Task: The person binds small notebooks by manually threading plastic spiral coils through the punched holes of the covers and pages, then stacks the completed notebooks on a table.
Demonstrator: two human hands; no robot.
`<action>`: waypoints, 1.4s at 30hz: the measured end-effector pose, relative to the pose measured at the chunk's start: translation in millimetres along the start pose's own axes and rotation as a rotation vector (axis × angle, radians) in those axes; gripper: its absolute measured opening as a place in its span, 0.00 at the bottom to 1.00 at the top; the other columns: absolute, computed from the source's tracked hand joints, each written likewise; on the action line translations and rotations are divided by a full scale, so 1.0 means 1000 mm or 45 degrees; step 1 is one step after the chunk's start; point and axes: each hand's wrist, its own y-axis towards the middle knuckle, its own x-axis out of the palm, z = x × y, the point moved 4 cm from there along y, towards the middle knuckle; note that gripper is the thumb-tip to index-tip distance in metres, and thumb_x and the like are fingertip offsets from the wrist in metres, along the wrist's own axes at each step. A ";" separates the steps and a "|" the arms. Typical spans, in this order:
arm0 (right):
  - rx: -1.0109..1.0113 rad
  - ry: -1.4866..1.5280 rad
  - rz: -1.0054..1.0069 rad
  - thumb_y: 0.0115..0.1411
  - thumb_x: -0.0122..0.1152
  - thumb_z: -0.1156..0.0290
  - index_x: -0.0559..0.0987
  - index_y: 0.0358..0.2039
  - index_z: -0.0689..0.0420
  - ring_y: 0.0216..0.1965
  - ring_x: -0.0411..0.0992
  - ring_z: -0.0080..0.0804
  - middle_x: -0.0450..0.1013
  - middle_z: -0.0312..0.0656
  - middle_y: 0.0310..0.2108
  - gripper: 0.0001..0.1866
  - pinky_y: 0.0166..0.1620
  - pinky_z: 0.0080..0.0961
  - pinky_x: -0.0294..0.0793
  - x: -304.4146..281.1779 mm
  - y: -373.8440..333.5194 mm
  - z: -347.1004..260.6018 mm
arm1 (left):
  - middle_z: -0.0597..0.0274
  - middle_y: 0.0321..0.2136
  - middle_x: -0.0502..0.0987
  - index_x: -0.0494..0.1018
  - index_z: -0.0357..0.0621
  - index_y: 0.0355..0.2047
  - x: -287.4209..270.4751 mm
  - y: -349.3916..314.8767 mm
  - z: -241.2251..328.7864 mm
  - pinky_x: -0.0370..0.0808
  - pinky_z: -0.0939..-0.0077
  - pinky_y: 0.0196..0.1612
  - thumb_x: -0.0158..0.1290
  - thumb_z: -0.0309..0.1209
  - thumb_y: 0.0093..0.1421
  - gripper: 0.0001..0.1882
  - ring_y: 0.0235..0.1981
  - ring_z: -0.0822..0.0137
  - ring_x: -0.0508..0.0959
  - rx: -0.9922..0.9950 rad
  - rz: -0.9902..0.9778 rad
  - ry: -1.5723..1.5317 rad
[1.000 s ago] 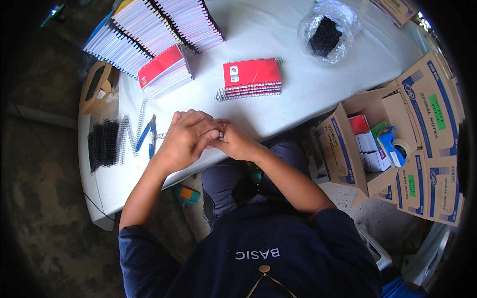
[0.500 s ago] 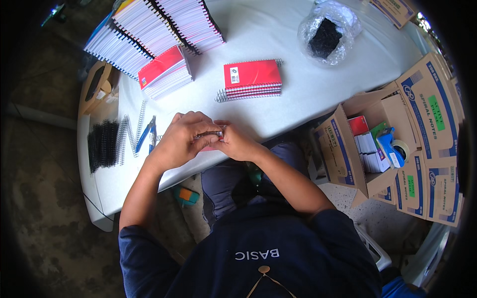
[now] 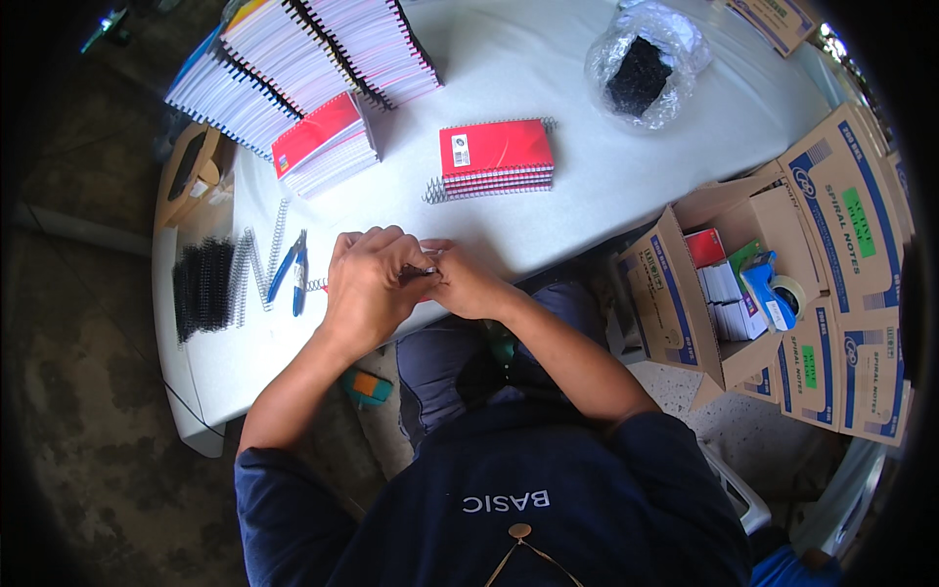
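Note:
My left hand [image 3: 374,279] and my right hand [image 3: 466,280] meet at the table's near edge, closed around a small red spiral notebook. Only a sliver of red and a wire coil end [image 3: 316,285] stick out past my left hand; the rest is covered by the fingers. My left thumb and fingertips pinch at the bound edge, close to my right fingertips. Just left of my hands lie blue-handled pliers [image 3: 290,272]. Farther out sits a neat pile of red spiral notebooks [image 3: 497,145], with coil ends poking out at its sides.
Loose black wire coils [image 3: 207,284] lie at the table's left. Stacked unbound red notebooks [image 3: 323,137] stand before tall rows of bound books [image 3: 303,59]. A clear plastic bag [image 3: 641,73] holds something black. At right, an open carton [image 3: 675,293] contains notebooks and a blue tape dispenser [image 3: 768,291].
My left hand has slid right, toward my right hand, along the notebook, and more of the pliers shows. My right hand has barely moved.

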 end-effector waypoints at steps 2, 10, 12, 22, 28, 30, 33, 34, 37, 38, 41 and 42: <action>-0.005 0.134 0.080 0.54 0.56 0.71 0.76 0.30 0.60 0.34 0.71 0.47 0.74 0.49 0.27 0.06 0.54 0.36 0.64 -0.005 0.000 -0.006 | 0.68 0.23 0.73 0.74 0.47 0.22 -0.002 0.001 0.006 0.60 0.71 0.36 0.66 0.31 0.39 0.12 0.29 0.65 0.72 -0.008 0.173 0.166; 0.077 0.732 0.471 0.61 0.55 0.68 0.75 0.42 0.62 0.40 0.67 0.17 0.73 0.33 0.35 0.12 0.44 0.20 0.68 -0.064 -0.005 -0.045 | 0.53 0.49 0.65 0.63 0.44 0.51 -0.051 -0.005 -0.001 0.57 0.63 0.54 0.68 0.47 0.35 0.44 0.51 0.54 0.65 -0.042 0.769 0.281; -0.005 0.842 0.717 0.62 0.54 0.68 0.75 0.41 0.62 0.39 0.67 0.16 0.72 0.31 0.35 0.12 0.44 0.20 0.67 -0.097 -0.003 -0.047 | 0.52 0.50 0.64 0.58 0.35 0.54 -0.047 0.005 -0.009 0.57 0.64 0.57 0.69 0.40 0.41 0.45 0.54 0.57 0.62 -0.117 1.157 -0.159; 0.257 0.366 1.498 0.67 0.33 0.49 0.61 0.56 0.70 0.57 0.61 0.39 0.61 0.55 0.56 0.34 0.58 0.28 0.59 -0.158 -0.011 0.063 | 0.57 0.38 0.76 0.76 0.46 0.41 0.053 0.113 0.007 0.67 0.64 0.45 0.57 0.31 0.53 0.13 0.40 0.61 0.72 0.188 1.057 -0.081; 0.336 0.208 1.457 0.66 0.41 0.55 0.72 0.48 0.68 0.43 0.72 0.32 0.74 0.51 0.41 0.26 0.47 0.26 0.68 -0.140 -0.003 0.044 | 0.56 0.39 0.74 0.77 0.46 0.38 0.081 0.099 -0.018 0.64 0.65 0.47 0.61 0.36 0.50 0.15 0.42 0.61 0.70 0.026 1.145 -0.119; 0.430 0.077 1.450 0.64 0.48 0.58 0.78 0.40 0.64 0.29 0.73 0.25 0.77 0.46 0.27 0.20 0.35 0.26 0.71 -0.140 -0.001 0.043 | 0.55 0.34 0.72 0.75 0.42 0.33 0.083 0.107 -0.042 0.67 0.67 0.39 0.61 0.39 0.51 0.15 0.35 0.62 0.71 -0.324 1.060 -0.418; 0.377 0.042 1.533 0.63 0.51 0.61 0.78 0.37 0.66 0.28 0.69 0.17 0.77 0.40 0.26 0.19 0.36 0.20 0.70 -0.140 -0.004 0.037 | 0.56 0.29 0.69 0.73 0.38 0.30 0.085 0.107 -0.047 0.68 0.72 0.28 0.60 0.41 0.53 0.17 0.24 0.65 0.69 -0.447 1.074 -0.549; 0.379 0.035 1.531 0.63 0.51 0.61 0.78 0.37 0.66 0.28 0.69 0.17 0.77 0.40 0.26 0.19 0.36 0.20 0.70 -0.142 -0.004 0.035 | 0.56 0.28 0.69 0.72 0.38 0.31 0.087 0.107 -0.048 0.68 0.71 0.27 0.59 0.40 0.54 0.16 0.23 0.66 0.69 -0.522 1.035 -0.568; 0.440 0.046 1.490 0.62 0.54 0.60 0.78 0.37 0.66 0.28 0.69 0.17 0.77 0.41 0.26 0.19 0.35 0.20 0.70 -0.141 -0.001 0.032 | 0.55 0.29 0.70 0.71 0.37 0.33 0.090 0.104 -0.053 0.68 0.70 0.28 0.58 0.37 0.55 0.15 0.23 0.65 0.69 -0.617 0.983 -0.625; 0.508 0.059 1.449 0.61 0.55 0.60 0.78 0.37 0.67 0.29 0.70 0.19 0.77 0.43 0.26 0.19 0.36 0.20 0.70 -0.141 0.001 0.031 | 0.55 0.29 0.70 0.70 0.37 0.35 0.090 0.102 -0.056 0.68 0.70 0.29 0.58 0.36 0.55 0.15 0.25 0.64 0.69 -0.634 0.976 -0.663; 0.503 0.004 1.488 0.61 0.55 0.61 0.77 0.39 0.67 0.34 0.72 0.25 0.77 0.47 0.31 0.19 0.41 0.23 0.70 -0.141 0.002 0.032 | 0.53 0.31 0.70 0.69 0.37 0.38 0.071 0.098 -0.051 0.68 0.67 0.36 0.56 0.31 0.55 0.14 0.31 0.59 0.71 -0.325 1.298 -0.346; 0.435 -0.069 1.584 0.61 0.55 0.61 0.76 0.41 0.67 0.38 0.73 0.29 0.76 0.49 0.35 0.19 0.45 0.25 0.69 -0.143 -0.001 0.032 | 0.52 0.33 0.70 0.68 0.37 0.40 0.058 0.098 -0.053 0.67 0.66 0.40 0.55 0.30 0.54 0.14 0.35 0.57 0.70 -0.230 1.406 -0.248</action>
